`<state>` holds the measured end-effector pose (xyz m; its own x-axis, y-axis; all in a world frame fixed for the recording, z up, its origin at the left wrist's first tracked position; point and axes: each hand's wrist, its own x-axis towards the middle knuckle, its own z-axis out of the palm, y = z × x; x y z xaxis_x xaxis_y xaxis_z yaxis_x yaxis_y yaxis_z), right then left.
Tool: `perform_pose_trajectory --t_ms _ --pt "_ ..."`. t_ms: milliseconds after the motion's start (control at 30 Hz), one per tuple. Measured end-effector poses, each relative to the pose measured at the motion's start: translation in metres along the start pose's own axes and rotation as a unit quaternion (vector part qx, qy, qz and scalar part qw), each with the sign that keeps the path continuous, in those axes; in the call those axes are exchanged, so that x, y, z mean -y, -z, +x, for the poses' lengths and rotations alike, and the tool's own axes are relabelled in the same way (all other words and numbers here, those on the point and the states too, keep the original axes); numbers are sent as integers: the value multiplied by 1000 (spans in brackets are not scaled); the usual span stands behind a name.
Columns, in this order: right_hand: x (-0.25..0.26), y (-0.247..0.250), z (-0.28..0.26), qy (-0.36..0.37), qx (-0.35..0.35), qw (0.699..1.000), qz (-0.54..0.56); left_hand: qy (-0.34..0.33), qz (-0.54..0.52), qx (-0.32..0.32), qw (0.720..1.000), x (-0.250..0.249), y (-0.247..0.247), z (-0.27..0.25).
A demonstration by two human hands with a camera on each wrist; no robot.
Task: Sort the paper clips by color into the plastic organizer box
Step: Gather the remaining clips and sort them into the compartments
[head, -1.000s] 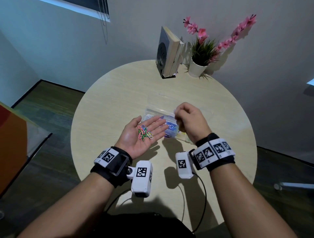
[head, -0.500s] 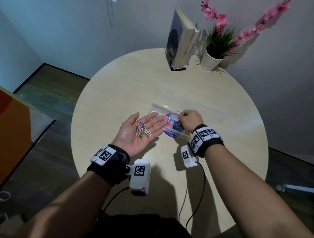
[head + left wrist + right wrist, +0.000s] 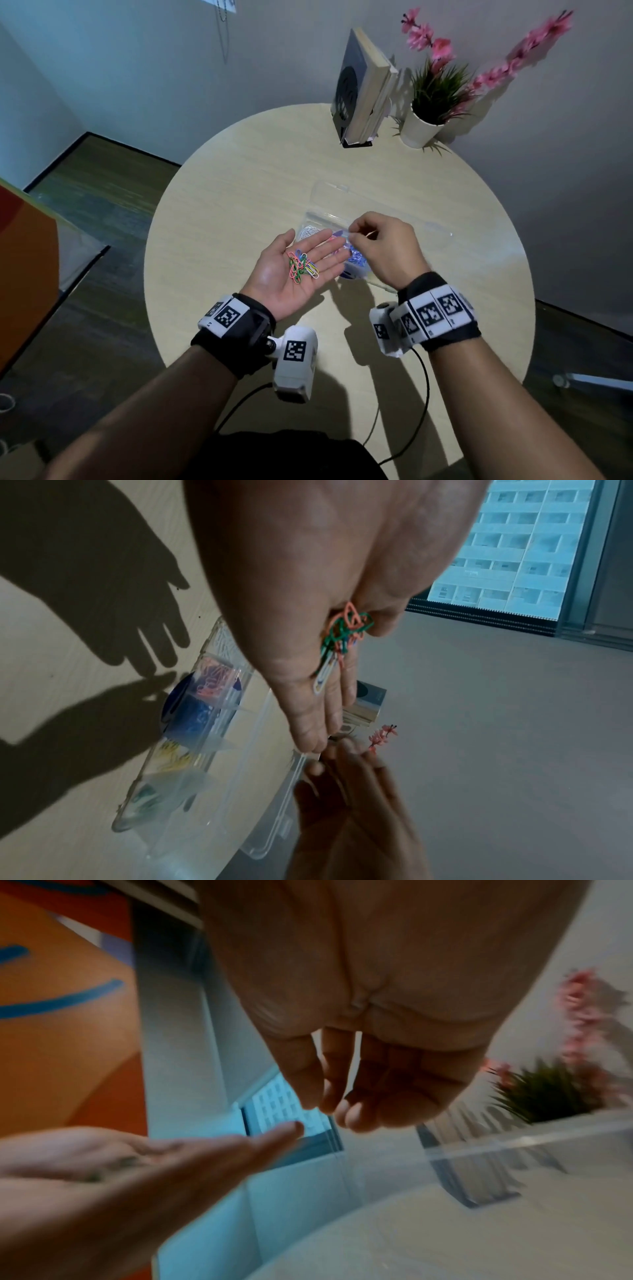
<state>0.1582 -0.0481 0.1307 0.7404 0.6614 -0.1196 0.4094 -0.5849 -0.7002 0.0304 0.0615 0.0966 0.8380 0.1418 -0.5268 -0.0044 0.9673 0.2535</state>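
The left hand (image 3: 291, 274) lies palm up above the round tabletop (image 3: 239, 192), its fingers (image 3: 329, 245) straight and held loosely together. A small tangle of paper clips (image 3: 303, 267) in pink, green, yellow and blue rests in the hollow of that palm; the left wrist view shows the same bunch (image 3: 346, 631) sitting at the base of the fingers.

The right hand (image 3: 387, 250) hovers just beside the left fingertips, over the clear plastic organizer box (image 3: 431, 233). Its thumb and forefinger are drawn together at their tips while the other fingers curl under; whether a clip is pinched between them cannot be told, since the right wrist view is blurred.

The box stands open on the tabletop, its lid laid back on the far side. In the left wrist view its compartments (image 3: 205, 723) sit in a row, holding in turn pink, blue, yellow and green clips, with pale clips at the end next to the pink ones.

At the far edge of the tabletop stand upright books (image 3: 363, 92) in a holder and a potted plant (image 3: 424, 116) with pink blossoms.
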Motion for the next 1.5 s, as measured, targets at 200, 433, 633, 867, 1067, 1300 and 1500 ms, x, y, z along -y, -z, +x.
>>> perform_pose_trajectory --t_ms 200,433,633,867,1067,1300,1500 --pt "34 -8 -41 89 93 989 -77 15 -13 30 999 14 -12 -13" --pt "51 -4 -59 126 100 971 -176 34 47 20 998 28 -19 -28" --pt "53 2 -67 137 108 961 -216 33 43 28 998 33 -25 -37" --pt "56 9 -67 123 128 955 -240 37 53 42 997 35 -27 -42" --pt "59 13 -66 119 136 958 -223 40 57 73 995 35 -27 -43" --pt "47 29 -66 48 64 996 34 37 55 82 994 32 -23 -38" --pt "36 25 -74 -27 65 971 229 33 43 73 996 31 -22 -36"
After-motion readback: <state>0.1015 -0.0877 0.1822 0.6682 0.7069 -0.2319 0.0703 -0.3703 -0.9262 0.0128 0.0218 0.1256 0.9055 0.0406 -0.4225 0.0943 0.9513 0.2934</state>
